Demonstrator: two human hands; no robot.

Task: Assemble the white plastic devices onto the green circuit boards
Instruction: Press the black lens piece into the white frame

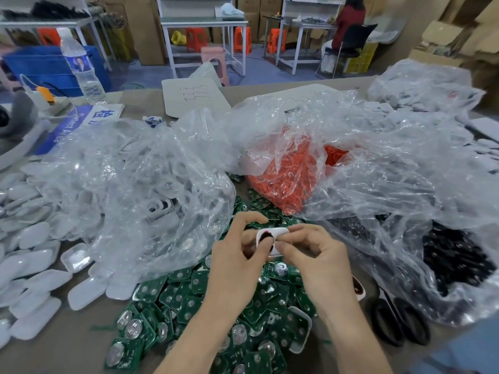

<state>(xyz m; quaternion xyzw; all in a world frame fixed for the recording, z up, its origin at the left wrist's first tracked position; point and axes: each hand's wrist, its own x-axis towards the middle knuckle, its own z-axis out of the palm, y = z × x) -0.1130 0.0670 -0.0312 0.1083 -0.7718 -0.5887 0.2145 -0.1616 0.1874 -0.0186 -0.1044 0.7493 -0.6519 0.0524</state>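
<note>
Both hands hold one white plastic device (278, 234) above a heap of green circuit boards (189, 306). My left hand (237, 255) grips its left side, thumb over a dark round part in its face. My right hand (316, 255) pinches its lower right edge. The device's underside is hidden by my fingers. More white shells (35, 265) lie loose at the left, and another white shell (299, 330) sits among the boards.
Crumpled clear bags surround the heap: one with white shells (140, 184), one with orange parts (291, 171), one with black parts (453, 255). Black-handled scissors (399, 322) lie at the right. A water bottle (81, 66) stands at the back left. A seated person (348, 25) works far behind.
</note>
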